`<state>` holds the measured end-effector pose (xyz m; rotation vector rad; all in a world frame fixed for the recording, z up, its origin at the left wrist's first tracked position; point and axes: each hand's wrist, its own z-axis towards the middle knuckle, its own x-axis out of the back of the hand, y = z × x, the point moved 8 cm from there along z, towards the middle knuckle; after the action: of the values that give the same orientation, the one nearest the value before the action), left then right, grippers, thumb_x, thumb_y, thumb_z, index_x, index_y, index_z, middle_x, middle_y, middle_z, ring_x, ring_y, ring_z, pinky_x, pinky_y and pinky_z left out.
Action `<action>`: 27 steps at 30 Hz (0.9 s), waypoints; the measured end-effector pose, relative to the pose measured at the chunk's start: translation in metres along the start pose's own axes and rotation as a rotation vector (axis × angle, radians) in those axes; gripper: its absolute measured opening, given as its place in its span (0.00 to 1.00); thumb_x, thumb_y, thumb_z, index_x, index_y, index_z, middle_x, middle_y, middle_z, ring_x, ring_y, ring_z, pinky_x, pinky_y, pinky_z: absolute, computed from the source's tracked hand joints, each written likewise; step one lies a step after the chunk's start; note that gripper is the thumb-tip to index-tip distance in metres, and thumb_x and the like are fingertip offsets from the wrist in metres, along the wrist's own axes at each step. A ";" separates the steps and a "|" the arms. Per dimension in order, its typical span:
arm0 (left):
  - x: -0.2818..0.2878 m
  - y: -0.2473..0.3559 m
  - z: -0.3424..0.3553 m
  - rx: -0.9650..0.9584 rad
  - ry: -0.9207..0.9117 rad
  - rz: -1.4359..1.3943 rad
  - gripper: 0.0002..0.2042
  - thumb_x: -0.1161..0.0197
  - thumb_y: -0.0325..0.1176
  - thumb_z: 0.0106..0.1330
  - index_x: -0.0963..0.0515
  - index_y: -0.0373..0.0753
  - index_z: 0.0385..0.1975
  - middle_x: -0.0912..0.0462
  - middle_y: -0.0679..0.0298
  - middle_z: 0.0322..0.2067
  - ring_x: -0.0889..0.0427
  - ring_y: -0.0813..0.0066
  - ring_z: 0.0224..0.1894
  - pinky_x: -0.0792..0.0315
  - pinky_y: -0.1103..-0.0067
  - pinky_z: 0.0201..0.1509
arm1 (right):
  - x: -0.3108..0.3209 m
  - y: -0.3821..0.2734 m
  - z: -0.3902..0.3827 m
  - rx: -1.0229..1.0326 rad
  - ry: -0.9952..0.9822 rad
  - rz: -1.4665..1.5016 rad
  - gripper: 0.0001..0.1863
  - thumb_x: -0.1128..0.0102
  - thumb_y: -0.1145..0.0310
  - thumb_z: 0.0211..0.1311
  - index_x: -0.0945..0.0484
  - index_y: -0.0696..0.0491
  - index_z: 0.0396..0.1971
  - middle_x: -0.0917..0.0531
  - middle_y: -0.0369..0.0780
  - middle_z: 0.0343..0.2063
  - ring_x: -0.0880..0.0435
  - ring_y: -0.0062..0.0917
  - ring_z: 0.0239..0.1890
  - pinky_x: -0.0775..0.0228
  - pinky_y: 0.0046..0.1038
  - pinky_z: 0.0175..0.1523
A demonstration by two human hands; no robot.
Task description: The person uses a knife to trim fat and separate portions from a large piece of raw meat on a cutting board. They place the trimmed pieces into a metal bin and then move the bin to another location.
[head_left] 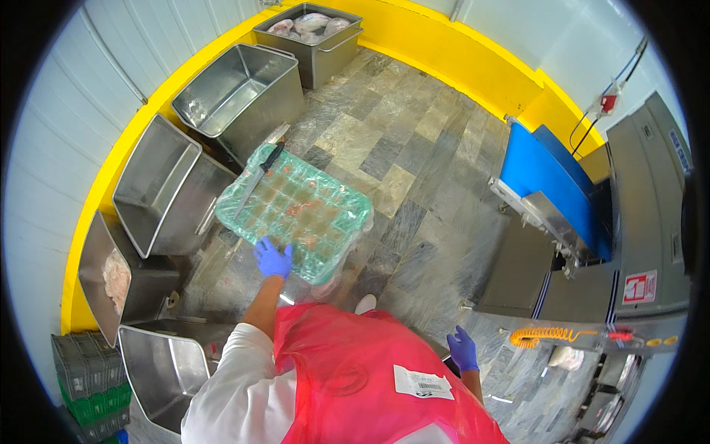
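Observation:
My left hand [272,259], in a blue-violet glove, is open with its fingers spread at the near left edge of a green, plastic-covered crate top [325,196]. Under the clear film a grid pattern shows, with small reddish bits on it. A knife [259,177] with a black handle lies across the far left corner, apart from my hand. Out to the right of my red plastic apron [355,362] is my right hand [463,351], gloved in the same colour. Its fingers look loosely apart and I see nothing held in them.
Along the left wall stand several steel tubs [244,81]; one at the far end holds pale meat [310,26], another pinkish meat [117,280]. On the right is a machine [643,200] with a blue conveyor belt [543,181] and a coiled orange hose [536,337]. Stacked crates [92,377] stand lower left.

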<state>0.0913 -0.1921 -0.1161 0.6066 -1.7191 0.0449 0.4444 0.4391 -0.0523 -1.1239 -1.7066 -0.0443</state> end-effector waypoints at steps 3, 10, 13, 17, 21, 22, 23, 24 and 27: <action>-0.017 -0.015 0.004 0.110 0.045 -0.032 0.53 0.39 0.64 0.70 0.53 0.29 0.81 0.52 0.32 0.79 0.48 0.28 0.80 0.46 0.52 0.82 | 0.041 -0.076 0.069 0.219 -0.024 -0.181 0.35 0.29 0.51 0.66 0.23 0.54 0.68 0.13 0.56 0.54 0.09 0.45 0.51 0.18 0.43 0.55; -0.026 -0.003 0.002 0.278 0.134 -0.183 0.52 0.38 0.62 0.71 0.51 0.26 0.80 0.55 0.27 0.79 0.50 0.26 0.80 0.48 0.51 0.82 | 0.083 -0.325 0.216 0.664 -0.124 -0.256 0.30 0.31 0.56 0.69 0.22 0.55 0.66 0.13 0.53 0.55 0.10 0.46 0.50 0.18 0.42 0.55; -0.035 0.005 -0.004 0.339 0.270 -0.158 0.49 0.37 0.59 0.71 0.48 0.28 0.80 0.56 0.28 0.79 0.52 0.25 0.80 0.49 0.51 0.83 | 0.075 -0.386 0.271 0.781 -0.156 -0.330 0.31 0.30 0.58 0.69 0.23 0.53 0.68 0.12 0.52 0.54 0.09 0.43 0.48 0.18 0.39 0.54; -0.027 0.026 -0.008 0.319 0.443 -0.259 0.45 0.35 0.54 0.72 0.46 0.29 0.79 0.55 0.28 0.79 0.53 0.25 0.80 0.52 0.52 0.84 | 0.064 -0.407 0.351 0.835 -0.263 -0.500 0.33 0.28 0.56 0.68 0.23 0.53 0.69 0.11 0.51 0.52 0.09 0.40 0.46 0.18 0.38 0.54; -0.027 0.026 -0.015 0.464 0.514 -0.280 0.42 0.34 0.50 0.72 0.42 0.31 0.78 0.48 0.33 0.78 0.49 0.28 0.80 0.48 0.49 0.81 | 0.057 -0.440 0.395 0.745 -0.430 -0.709 0.33 0.29 0.53 0.67 0.22 0.53 0.67 0.10 0.49 0.49 0.09 0.40 0.48 0.19 0.39 0.55; -0.022 0.030 -0.017 0.530 0.535 -0.261 0.41 0.34 0.50 0.72 0.40 0.31 0.77 0.46 0.34 0.78 0.48 0.28 0.79 0.47 0.49 0.81 | 0.055 -0.453 0.406 0.738 -0.458 -0.708 0.33 0.29 0.54 0.67 0.22 0.53 0.68 0.10 0.49 0.49 0.09 0.38 0.47 0.19 0.38 0.54; -0.016 0.036 -0.018 0.600 0.560 -0.237 0.40 0.34 0.49 0.72 0.39 0.32 0.76 0.45 0.34 0.78 0.47 0.29 0.79 0.46 0.49 0.80 | 0.050 -0.463 0.420 0.735 -0.490 -0.706 0.33 0.28 0.55 0.67 0.22 0.53 0.68 0.10 0.49 0.50 0.09 0.36 0.46 0.18 0.36 0.54; -0.011 0.044 -0.021 0.673 0.583 -0.213 0.38 0.33 0.48 0.72 0.38 0.32 0.76 0.43 0.34 0.77 0.45 0.29 0.79 0.45 0.49 0.80 | 0.048 -0.473 0.436 0.744 -0.504 -0.703 0.33 0.29 0.54 0.68 0.22 0.54 0.68 0.10 0.49 0.50 0.09 0.35 0.47 0.18 0.36 0.54; 0.000 0.071 -0.018 0.602 0.825 -0.245 0.36 0.32 0.45 0.71 0.36 0.32 0.74 0.38 0.35 0.75 0.41 0.31 0.77 0.44 0.48 0.79 | 0.031 -0.488 0.505 0.757 -0.581 -0.705 0.33 0.30 0.52 0.69 0.22 0.54 0.67 0.10 0.50 0.49 0.09 0.36 0.48 0.19 0.37 0.55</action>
<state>0.0780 -0.1246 -0.0905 1.0554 -0.8032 0.5742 -0.2583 0.4466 -0.0327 0.0728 -2.2682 0.4908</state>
